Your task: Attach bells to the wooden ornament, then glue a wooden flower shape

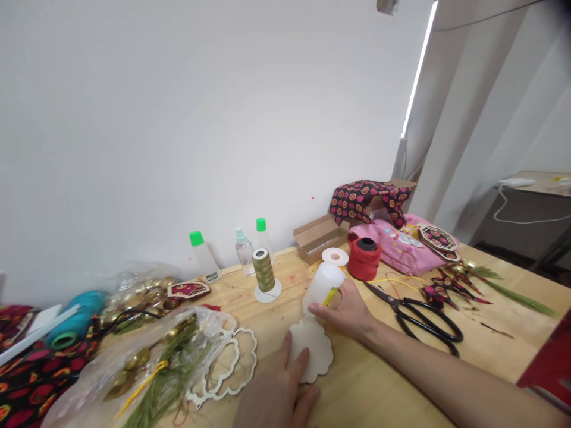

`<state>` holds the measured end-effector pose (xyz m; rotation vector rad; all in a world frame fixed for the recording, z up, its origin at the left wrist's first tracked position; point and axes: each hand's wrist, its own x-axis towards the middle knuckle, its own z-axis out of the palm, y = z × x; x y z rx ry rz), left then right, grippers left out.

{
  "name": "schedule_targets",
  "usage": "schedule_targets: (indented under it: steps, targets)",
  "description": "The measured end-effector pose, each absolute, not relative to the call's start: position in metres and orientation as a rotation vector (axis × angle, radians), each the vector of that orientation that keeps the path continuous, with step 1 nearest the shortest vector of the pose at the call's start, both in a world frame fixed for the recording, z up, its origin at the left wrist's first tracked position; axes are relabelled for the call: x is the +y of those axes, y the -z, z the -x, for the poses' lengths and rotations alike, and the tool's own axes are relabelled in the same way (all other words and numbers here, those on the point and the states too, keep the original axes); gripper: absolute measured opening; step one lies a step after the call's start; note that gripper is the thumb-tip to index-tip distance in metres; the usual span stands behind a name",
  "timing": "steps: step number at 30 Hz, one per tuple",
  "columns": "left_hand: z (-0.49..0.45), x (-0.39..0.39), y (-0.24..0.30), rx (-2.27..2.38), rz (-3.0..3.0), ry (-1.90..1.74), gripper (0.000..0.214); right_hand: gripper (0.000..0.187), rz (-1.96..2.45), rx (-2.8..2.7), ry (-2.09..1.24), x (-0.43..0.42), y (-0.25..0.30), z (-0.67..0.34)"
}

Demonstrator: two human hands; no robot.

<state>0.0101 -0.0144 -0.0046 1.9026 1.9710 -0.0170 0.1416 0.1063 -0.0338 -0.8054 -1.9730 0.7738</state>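
Note:
My right hand point(348, 309) is wrapped round a white squeeze bottle point(322, 286) tipped down over a flat white scalloped cut-out point(314, 352) on the wooden table point(383, 380); a bit of yellow shows under my fingers. My left hand point(279, 389) lies flat with fingers stretched out, pressing the near left edge of that cut-out. A white scalloped frame piece point(229, 368) lies just left of it.
Black scissors point(419, 318), a red thread spool point(363, 258) and a gold thread cone point(264, 272) lie behind my hands. Small bottles with green caps point(203, 255) stand by the wall. A plastic bag with gold trinkets and green tassels point(151, 362) lies left. Pink and patterned fabric point(392, 238) is at the right.

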Motion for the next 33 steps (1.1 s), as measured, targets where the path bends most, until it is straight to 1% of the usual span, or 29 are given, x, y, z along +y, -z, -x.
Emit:
schedule_targets:
  steps: [5, 10, 33]
  targets:
    - [-0.0101, -0.0154, 0.0045, 1.964, -1.908, 0.024, 0.044, 0.028, 0.761, -2.014, -0.758, 0.1042, 0.0329, -0.1413]
    - [-0.0105, -0.0151, 0.004, 1.969, -1.882, 0.024, 0.045, 0.029, 0.816, -1.992, -0.725, 0.1054, 0.0315, -0.1421]
    - [-0.0107, -0.0149, 0.0019, 1.958, -1.886, 0.018, 0.045, 0.029, 0.813, -2.026, -0.684, 0.1041, 0.0306, -0.1416]
